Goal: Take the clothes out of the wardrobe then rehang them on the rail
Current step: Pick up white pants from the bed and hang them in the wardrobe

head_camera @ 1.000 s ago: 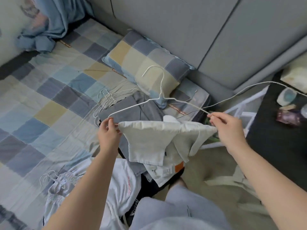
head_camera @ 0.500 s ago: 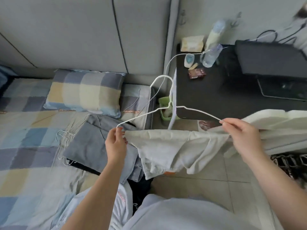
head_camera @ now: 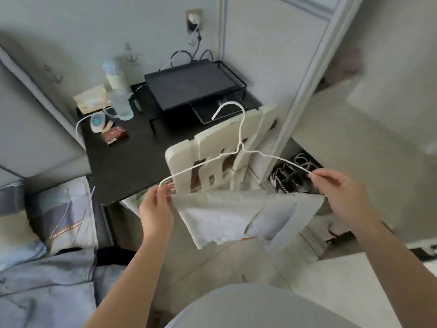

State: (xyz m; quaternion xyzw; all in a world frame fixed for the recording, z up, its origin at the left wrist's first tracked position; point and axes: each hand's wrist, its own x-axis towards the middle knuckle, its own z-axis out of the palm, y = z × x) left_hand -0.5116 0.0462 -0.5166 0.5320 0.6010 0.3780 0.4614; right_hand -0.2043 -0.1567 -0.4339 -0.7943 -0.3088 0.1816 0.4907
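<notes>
One white wire hanger point(head_camera: 238, 147) is held up in the middle of the frame, its hook pointing toward the top, and one pale grey-white folded garment point(head_camera: 238, 216) hangs over its bottom bar, drooping toward the tiled floor point(head_camera: 227, 263). Two bare hands carry it: the left hand point(head_camera: 156, 207), left of centre, pinches the hanger's left corner between thumb and fingertips, and the right hand point(head_camera: 340, 190), at the right of the frame, pinches the right end of the wire along with the cloth's edge. Both arms reach up from the bottom of the frame.

Behind the hanger stands one cream slatted plastic chair back point(head_camera: 220, 147), just beside one black desk point(head_camera: 132, 162) in the centre left. On the desk I count one black metal riser shelf point(head_camera: 191, 88), two clear plastic bottles point(head_camera: 120, 102) standing close together, one beige tissue pack point(head_camera: 91, 100), one small white device point(head_camera: 97, 121) with a cable, and one small brown box point(head_camera: 114, 136). One wall socket point(head_camera: 194, 20) with a plug sits at the upper centre.

At the lower left lies a bed with patchwork bedding point(head_camera: 47, 280). At the right, one pale wardrobe frame point(head_camera: 305, 91) runs diagonally, with a blurred jumble of dark strappy shoes point(head_camera: 288, 176) at its foot; their number cannot be told.
</notes>
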